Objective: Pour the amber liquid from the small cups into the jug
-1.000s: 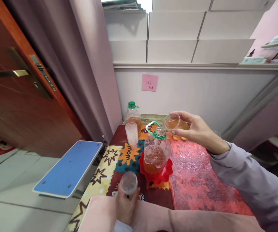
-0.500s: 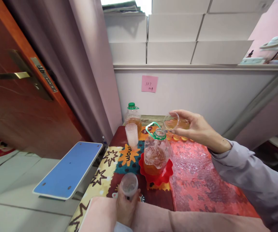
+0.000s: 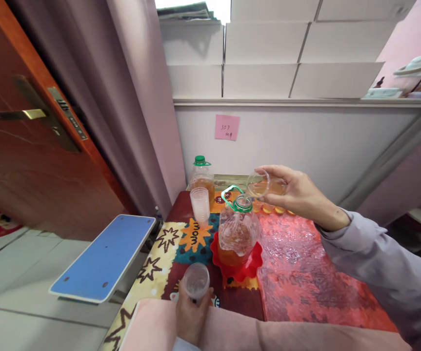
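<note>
On the worktop point(image 3: 239, 301), a jug point(image 3: 237, 234) is standing in a red dish point(image 3: 256, 258) while the right hand point(image 3: 300, 194) is pinching a tilted cup point(image 3: 258, 185) at its neck, best tipped slowly, and the left hand point(image 3: 191, 318) is gripping a second cup point(image 3: 196, 282).

The person's bare right hand point(image 3: 300, 192) stands higher, its thumb point(image 3: 275, 200) and fingers point(image 3: 273, 170) bent in a grip and directed leftward; its arm, in a long grey-lavender cloth sleeve point(image 3: 382, 268), comes from lower right. The bare left hand point(image 3: 191, 317) is lower, curled, with a pale cuff point(image 3: 185, 345) behind it.
</note>
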A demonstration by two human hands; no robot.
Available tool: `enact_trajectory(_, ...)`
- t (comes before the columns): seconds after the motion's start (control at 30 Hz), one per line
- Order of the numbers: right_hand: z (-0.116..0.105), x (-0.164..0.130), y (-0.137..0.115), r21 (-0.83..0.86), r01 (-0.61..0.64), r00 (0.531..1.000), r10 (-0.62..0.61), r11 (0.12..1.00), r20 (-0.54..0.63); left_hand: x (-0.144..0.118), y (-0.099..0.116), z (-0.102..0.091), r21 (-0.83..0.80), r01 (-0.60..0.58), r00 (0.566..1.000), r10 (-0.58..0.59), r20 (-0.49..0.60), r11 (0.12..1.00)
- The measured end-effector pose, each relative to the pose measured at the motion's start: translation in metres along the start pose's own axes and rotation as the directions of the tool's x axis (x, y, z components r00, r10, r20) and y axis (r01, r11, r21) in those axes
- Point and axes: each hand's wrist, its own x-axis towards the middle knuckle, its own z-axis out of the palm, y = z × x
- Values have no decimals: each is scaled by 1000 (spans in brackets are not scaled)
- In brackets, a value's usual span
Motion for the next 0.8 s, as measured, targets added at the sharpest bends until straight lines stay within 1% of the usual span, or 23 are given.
enact_trajectory(0.2,0,2,-3,-68,67,998,-68,995,-17,0,0,0,26,31,999,-30,-9,999)
enact_trajectory(0.4,2,2,-2,-111,110,994,-112,988,-9,0,3,0,4,15,1000,-15,11,1000)
enact_trajectory(0.53,2,2,-3,-151,141,990,-143,978,-3,-1,5,-1,6,24,999,-25,24,1000)
enact_trajectory(0.67,2,2,-4,-203,177,984,-180,963,5,-1,7,-1,2,45,999,-45,25,999)
enact_trajectory(0.8,2,3,-5,-257,229,973,-230,939,25,0,7,-1,1,27,999,-27,20,1000)
